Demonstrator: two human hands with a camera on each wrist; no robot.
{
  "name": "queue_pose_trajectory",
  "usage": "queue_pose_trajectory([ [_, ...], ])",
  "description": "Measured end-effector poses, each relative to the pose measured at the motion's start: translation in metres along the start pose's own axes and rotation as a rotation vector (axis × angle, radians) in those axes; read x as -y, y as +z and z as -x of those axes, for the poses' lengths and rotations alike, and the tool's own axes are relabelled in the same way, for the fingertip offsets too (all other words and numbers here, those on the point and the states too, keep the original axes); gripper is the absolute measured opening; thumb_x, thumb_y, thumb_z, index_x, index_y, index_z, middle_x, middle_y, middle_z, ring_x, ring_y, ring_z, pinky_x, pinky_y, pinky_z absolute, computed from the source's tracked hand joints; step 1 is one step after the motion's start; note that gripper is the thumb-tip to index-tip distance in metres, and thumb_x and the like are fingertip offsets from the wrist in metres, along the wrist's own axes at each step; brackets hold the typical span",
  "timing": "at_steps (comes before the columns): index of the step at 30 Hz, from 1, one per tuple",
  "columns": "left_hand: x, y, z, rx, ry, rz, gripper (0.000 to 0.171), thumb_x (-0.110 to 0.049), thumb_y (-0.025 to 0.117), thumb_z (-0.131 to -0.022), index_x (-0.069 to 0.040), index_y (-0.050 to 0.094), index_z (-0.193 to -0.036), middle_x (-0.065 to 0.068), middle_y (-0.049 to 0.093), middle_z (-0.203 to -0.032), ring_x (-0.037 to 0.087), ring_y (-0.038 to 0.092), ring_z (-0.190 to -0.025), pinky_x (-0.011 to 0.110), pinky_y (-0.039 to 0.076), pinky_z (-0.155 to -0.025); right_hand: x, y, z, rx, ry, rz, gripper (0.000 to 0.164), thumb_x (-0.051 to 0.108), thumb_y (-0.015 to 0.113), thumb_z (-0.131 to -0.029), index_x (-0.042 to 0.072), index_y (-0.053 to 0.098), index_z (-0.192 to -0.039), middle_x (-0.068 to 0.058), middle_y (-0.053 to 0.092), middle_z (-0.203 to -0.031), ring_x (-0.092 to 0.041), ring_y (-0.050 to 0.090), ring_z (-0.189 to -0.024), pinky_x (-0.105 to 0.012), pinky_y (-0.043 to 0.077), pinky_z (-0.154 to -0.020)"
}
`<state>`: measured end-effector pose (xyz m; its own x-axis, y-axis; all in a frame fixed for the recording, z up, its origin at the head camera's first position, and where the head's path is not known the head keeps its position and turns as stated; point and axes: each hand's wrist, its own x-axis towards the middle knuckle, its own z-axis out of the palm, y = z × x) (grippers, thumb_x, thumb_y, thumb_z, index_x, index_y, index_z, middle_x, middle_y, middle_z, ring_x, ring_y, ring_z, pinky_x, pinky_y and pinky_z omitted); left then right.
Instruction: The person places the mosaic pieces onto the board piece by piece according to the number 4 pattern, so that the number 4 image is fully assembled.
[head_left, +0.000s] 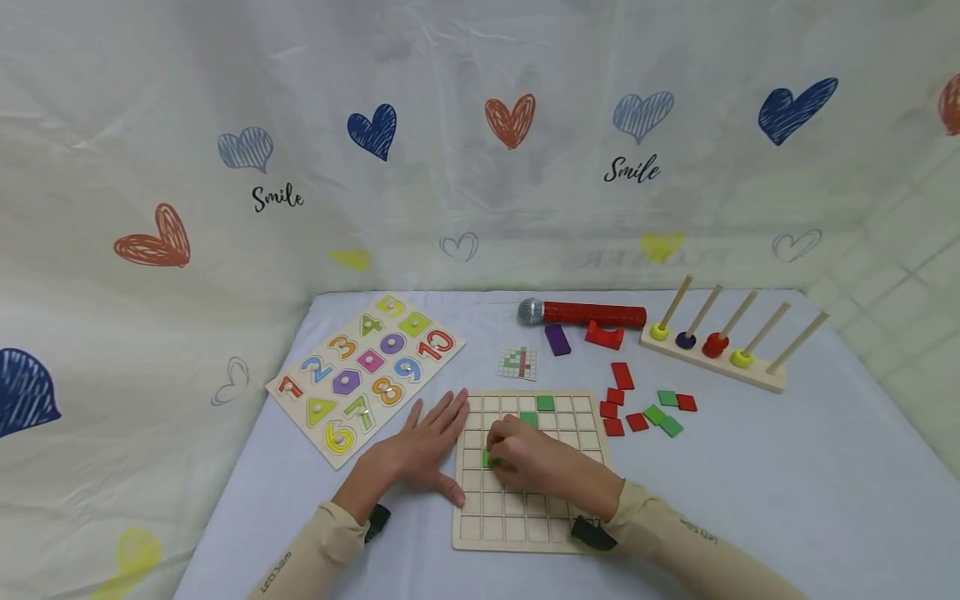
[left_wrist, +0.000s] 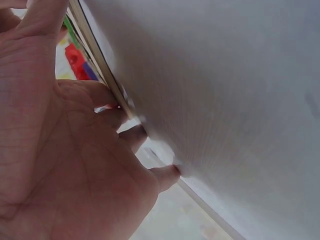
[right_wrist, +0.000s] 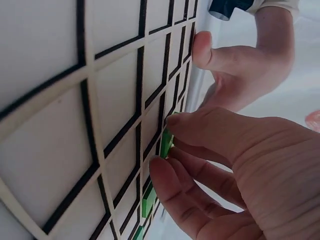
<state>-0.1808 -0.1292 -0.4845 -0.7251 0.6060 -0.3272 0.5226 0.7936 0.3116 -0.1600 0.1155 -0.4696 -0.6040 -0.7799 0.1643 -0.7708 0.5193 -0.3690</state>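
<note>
we see the right hand [head_left: 525, 455] pinching a green tile [head_left: 488, 460], apparently against a cell of the grid board [head_left: 516, 528], at lower centre of the frame. the left hand [head_left: 423, 450], fingers spread, rests against the board's left edge. two other green tiles [head_left: 545, 403] sit in cells farther up; loose red tiles [head_left: 622, 376] lie right of the board, a pattern card [head_left: 517, 363] above it.
</note>
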Motion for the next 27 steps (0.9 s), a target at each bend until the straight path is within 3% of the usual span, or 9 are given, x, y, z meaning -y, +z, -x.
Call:
queue_pose_trajectory([
  [14, 0.0, -0.001, 0.001, -0.002, 0.007, 0.004, 0.138, -0.07, 0.085, -0.078, -0.006, 0.009, -0.173, 0.009, -0.004, -0.184, 0.034, -0.003, -0.171, 0.069, 0.001, -0.134, -0.003, -0.011, 0.009, 0.0, 0.015, -0.096, 0.012, 0.002, 0.081, -0.092, 0.004, 0.084, -0.103, -0.008, 0.075, -0.112, -0.014, 0.067, -0.095, -0.016, 0.06, -0.08],
  [23, -0.002, -0.002, 0.001, 0.0, -0.001, -0.005, 0.137, -0.071, 0.085, -0.077, -0.006, 0.01, -0.173, 0.009, -0.002, -0.184, 0.034, -0.001, -0.171, 0.068, 0.002, -0.134, -0.018, -0.03, 0.025, -0.022, 0.091, -0.107, 0.019, 0.005, 0.084, -0.091, 0.004, 0.083, -0.109, -0.011, 0.076, -0.116, -0.022, 0.072, -0.099, -0.023, 0.064, -0.083],
  [27, -0.003, -0.003, 0.001, 0.0, -0.002, 0.0, 0.137, -0.07, 0.086, -0.077, -0.006, 0.011, -0.173, 0.009, -0.002, -0.184, 0.034, -0.001, -0.171, 0.068, 0.001, -0.134, -0.023, -0.037, 0.033, -0.03, 0.133, -0.111, 0.02, 0.004, 0.085, -0.09, 0.004, 0.083, -0.109, -0.011, 0.075, -0.116, -0.021, 0.071, -0.093, -0.02, 0.063, -0.077],
])
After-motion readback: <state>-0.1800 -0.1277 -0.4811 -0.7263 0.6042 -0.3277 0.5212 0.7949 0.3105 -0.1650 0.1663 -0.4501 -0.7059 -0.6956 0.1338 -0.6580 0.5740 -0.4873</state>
